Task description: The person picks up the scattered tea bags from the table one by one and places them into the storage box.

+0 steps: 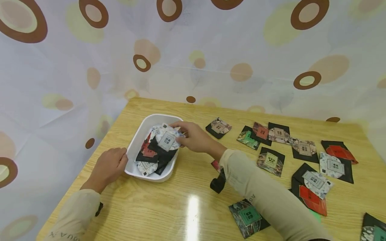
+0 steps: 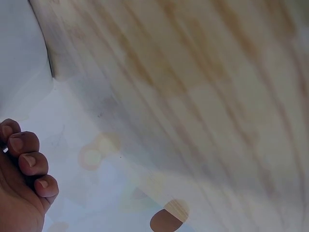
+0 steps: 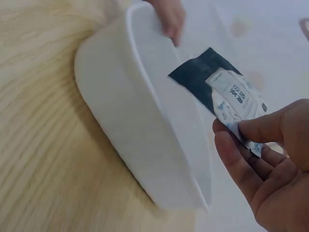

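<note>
A white plastic tub holds several small flat sachets, such as a red-and-black sachet. Over its right side, my right hand pinches a black-and-white sachet by one edge, thumb on top and fingers beneath. That sachet is tilted above the rim in the right wrist view. At the tub's left rim, my left hand grips the edge with curled fingers. The left wrist view shows those fingers bent beside the tub wall.
Several sachets lie across the right half of the wooden table, among them a green-labelled one near the right forearm and a brown one behind it. A black object lies by the right sleeve. A patterned cloth hangs behind the table.
</note>
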Tool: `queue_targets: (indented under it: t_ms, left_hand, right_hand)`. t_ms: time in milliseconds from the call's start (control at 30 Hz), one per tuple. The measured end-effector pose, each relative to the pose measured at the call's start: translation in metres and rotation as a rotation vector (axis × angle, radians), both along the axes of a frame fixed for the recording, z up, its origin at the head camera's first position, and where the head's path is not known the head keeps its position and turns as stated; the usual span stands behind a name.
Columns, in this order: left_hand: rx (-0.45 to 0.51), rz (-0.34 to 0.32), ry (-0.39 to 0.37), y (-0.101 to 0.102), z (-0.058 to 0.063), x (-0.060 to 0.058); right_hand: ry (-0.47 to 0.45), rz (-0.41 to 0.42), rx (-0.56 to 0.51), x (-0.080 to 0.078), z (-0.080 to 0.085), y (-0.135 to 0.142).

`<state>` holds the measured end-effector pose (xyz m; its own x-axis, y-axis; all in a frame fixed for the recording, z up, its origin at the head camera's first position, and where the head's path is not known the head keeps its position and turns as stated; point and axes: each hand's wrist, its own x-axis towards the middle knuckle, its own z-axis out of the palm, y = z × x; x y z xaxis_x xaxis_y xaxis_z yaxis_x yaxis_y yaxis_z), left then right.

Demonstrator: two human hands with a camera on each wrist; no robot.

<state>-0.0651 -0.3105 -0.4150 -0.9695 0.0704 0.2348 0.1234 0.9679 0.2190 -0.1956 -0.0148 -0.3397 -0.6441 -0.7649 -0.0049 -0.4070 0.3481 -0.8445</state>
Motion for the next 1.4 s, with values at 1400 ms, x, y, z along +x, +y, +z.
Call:
queue_targets:
  t_ms: [1400]
  left_hand:
    - [-0.002,-0.004,0.011,0.004,0.001,0.0]
  right_hand:
    - [0.251,-0.136,0.685,-0.017,-0.038,0.139]
